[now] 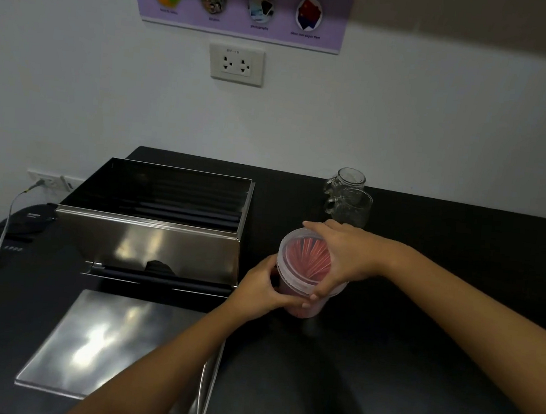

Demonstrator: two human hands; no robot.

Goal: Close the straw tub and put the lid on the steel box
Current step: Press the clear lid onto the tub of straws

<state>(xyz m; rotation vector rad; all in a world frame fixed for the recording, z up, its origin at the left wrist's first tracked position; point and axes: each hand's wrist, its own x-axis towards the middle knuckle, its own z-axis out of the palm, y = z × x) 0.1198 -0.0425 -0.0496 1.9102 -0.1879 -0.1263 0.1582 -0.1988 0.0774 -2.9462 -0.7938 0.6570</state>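
A clear plastic straw tub point(305, 276) full of red straws stands on the black counter, right of the steel box. Its translucent lid point(303, 259) sits tilted on the rim. My right hand point(343, 257) grips the lid from the far right side, fingers curled over its edge. Against the tub's left wall, my left hand point(264, 284) holds it steady. The steel box point(161, 239) stands with its top uncovered, dark long items lying inside. Its flat steel lid point(111, 348) lies on the counter in front of the box, under my left forearm.
Two clear glass mugs point(349, 200) stand behind the tub near the wall. A black device with a grey cable point(12, 231) sits left of the box. A wall socket point(236, 64) and a purple poster point(244, 0) are above the black counter point(417, 354).
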